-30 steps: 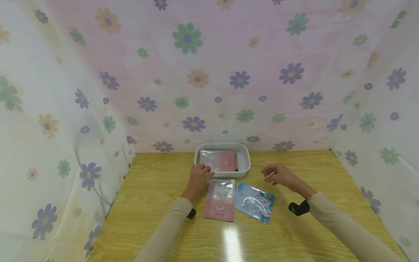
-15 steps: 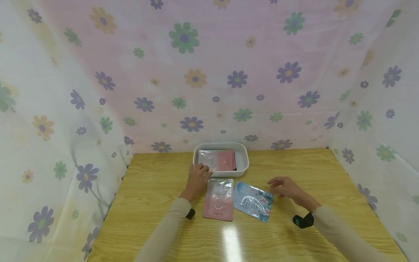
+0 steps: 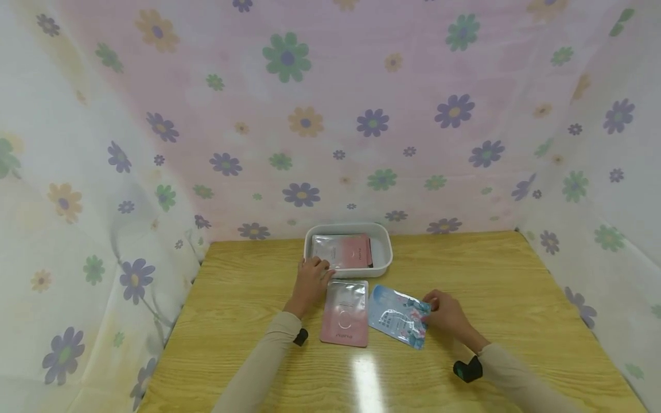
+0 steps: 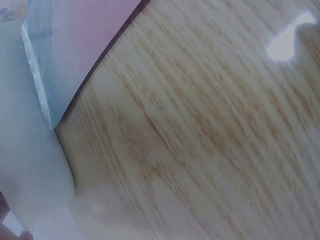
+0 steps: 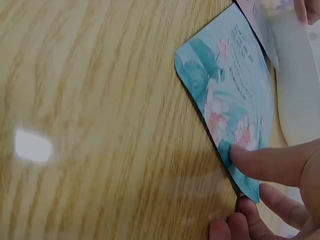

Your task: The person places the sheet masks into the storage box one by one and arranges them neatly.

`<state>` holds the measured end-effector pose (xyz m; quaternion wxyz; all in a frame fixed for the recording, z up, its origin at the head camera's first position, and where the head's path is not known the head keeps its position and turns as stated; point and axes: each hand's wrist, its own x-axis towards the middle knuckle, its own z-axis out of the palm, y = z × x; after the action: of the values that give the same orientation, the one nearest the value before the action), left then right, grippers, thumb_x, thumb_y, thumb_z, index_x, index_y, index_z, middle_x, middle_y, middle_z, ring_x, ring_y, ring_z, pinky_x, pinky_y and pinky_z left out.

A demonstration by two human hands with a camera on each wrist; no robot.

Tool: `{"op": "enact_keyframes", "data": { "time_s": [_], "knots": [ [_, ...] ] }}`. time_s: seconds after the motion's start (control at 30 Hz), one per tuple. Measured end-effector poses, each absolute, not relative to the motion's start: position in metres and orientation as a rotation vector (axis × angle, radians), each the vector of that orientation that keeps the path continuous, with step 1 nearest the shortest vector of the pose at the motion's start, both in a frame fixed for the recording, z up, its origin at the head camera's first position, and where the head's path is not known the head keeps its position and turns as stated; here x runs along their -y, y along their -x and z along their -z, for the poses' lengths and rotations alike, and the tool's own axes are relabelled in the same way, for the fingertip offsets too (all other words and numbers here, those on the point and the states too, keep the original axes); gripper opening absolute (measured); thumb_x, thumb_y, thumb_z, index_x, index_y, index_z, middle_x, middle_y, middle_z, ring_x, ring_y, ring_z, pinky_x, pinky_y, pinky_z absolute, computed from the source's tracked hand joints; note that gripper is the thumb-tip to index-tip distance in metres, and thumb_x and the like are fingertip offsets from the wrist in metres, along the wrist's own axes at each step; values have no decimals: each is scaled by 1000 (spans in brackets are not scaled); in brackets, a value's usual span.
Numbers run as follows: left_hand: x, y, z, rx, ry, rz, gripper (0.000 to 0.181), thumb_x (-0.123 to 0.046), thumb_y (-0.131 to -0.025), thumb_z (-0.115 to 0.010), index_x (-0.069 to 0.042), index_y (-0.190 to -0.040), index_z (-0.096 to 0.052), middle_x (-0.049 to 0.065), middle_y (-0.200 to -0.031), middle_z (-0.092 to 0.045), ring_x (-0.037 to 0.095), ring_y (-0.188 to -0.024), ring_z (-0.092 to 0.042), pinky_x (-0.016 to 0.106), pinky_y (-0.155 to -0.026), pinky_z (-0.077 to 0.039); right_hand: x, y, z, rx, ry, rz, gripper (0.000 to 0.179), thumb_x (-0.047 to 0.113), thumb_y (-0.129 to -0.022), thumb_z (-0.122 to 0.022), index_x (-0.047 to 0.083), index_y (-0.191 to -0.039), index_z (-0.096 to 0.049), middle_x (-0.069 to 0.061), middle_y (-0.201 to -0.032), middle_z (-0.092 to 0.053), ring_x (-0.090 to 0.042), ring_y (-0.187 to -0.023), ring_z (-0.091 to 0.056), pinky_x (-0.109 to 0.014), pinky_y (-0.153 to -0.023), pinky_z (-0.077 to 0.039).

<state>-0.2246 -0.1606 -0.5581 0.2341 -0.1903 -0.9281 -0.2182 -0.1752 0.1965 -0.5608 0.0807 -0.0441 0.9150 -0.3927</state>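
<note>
At the front left corner of the white plastic tray (image 3: 382,250), my left hand (image 3: 311,284) holds the rim, fingers bent over it. In the left wrist view only bits of those fingers (image 4: 11,231) show. My right hand (image 3: 445,312) pinches the right edge of a blue sheet mask packet (image 3: 395,316) printed with flowers. In the right wrist view the thumb (image 5: 270,162) presses on its top and other fingers sit at and under its corner. A pink and silver sheet mask packet (image 3: 344,321) lies flat between the hands, just left of the blue one.
More pink and silver packets (image 3: 341,250) lie stacked in the tray's left part. The wooden table (image 3: 242,344) reaches back to a flowered cloth wall (image 3: 330,172), with cloth on both sides. A bright glare patch (image 3: 366,381) shines near the front.
My right hand has come down and leftward onto the blue packet's right edge and taken hold of it. The left hand has stayed at the tray's corner.
</note>
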Motion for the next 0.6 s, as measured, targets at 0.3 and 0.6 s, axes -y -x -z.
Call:
{"op": "enact_keyframes", "data": {
  "time_s": [0.3, 0.6],
  "knots": [
    [161, 223, 556, 2522, 521, 621, 17, -23, -87, -70, -7, -88, -64, 5, -85, -56, 25, -85, -57, 64, -94, -35, -185, 165, 555, -2738, 69, 1284, 44, -6, -68, -73, -4, -105, -49, -6, -71, -51, -17, -60, -46, -27, -52, -38],
    [158, 221, 552, 2552, 521, 637, 17, -23, -87, -69, -6, -89, -65, 5, -85, -55, 25, -85, -57, 63, -95, -34, -190, 160, 559, -2499, -151, 1607, 39, -8, -81, -56, -2, -116, -40, -19, -94, -52, -23, -72, -54, -34, -53, -51]
  ]
}}
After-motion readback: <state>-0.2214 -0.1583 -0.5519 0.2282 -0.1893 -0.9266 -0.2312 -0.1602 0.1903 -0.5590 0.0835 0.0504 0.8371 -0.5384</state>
